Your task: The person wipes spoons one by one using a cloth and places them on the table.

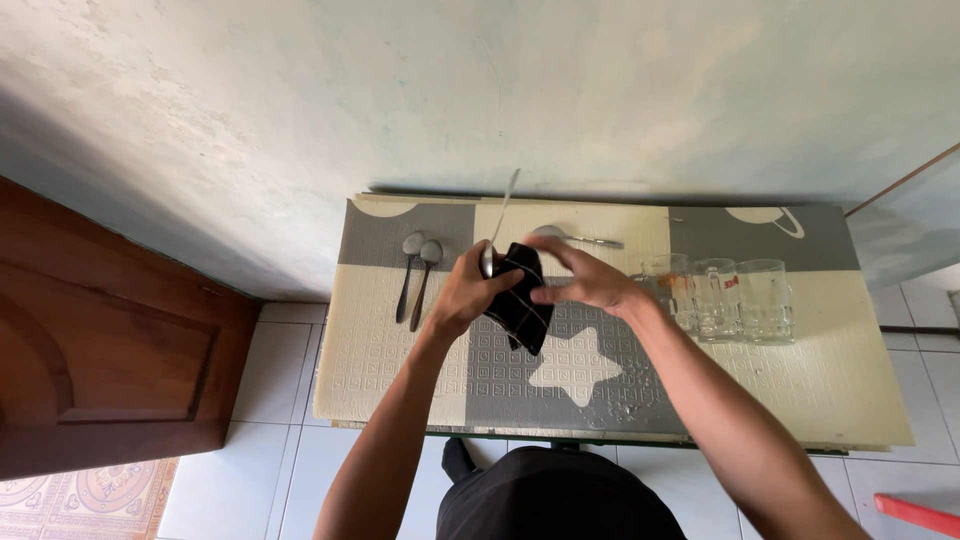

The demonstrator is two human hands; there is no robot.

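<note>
Black cloth (519, 297), marked with a thin pale grid, sits between both hands above the middle of the patterned table mat (400, 390). A metal spoon (498, 228) passes through it: the bowl end is buried in the cloth at the left hand (462, 293), and the handle rises up and slightly to the right, toward the wall, so its long axis runs nearly away from the person. The left hand is closed around the cloth and the lower end of the spoon, fingers curled tight. The right hand (583, 278) comes in from the right side; its fingers lie over the upper edge of the cloth and appear to pinch it, though how tightly cannot be told. The two hands are just beside each other, both touching the cloth, and the left is the nearer to the spoon. On the mat, two spoons (417, 275) lie side by side to the left of the hands, one more spoon (577, 237) lies behind them, and three clear glass mugs (720, 297) stand in a row to the right.
</note>
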